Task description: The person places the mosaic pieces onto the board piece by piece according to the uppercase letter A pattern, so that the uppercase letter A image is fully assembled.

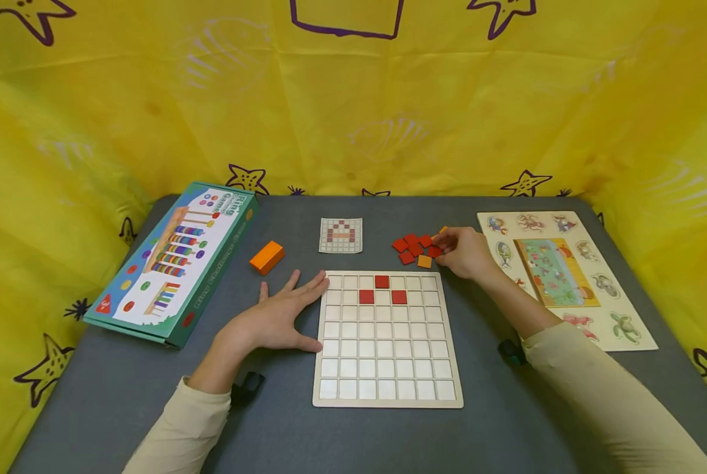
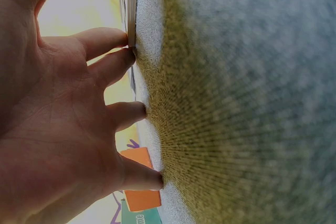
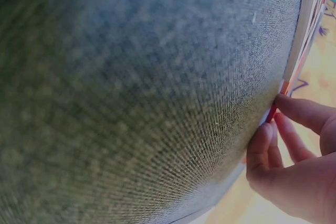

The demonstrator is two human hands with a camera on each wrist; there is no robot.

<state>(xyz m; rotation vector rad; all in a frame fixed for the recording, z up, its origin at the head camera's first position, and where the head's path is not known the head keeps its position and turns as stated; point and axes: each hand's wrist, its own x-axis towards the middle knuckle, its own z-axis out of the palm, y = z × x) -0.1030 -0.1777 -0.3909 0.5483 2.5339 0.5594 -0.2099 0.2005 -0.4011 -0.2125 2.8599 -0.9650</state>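
My right fingers (image 3: 302,110) pinch a red tile (image 3: 271,113).
My left fingers (image 1: 311,291), spread wide, touch the board (image 1: 385,349) at left edge; pushing could shift it.

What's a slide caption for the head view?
Left hand spread against a grid board, right hand pinching a red tile.

Head view: high, from the near side of the desk (image 1: 383,441), facing forward and down; widest of the three, reaching the yellow cloth (image 1: 330,99) behind. Left wrist view: low, close, turned sideways, facing along the palm of the left hand (image 1: 279,319). Right wrist view: likewise low, close and sideways, the right hand (image 1: 464,253) at lower right. Shared, head and left wrist: orange block (image 1: 267,257). Shared, all three: grid board (image 1: 384,349), edge-on at the wrists.
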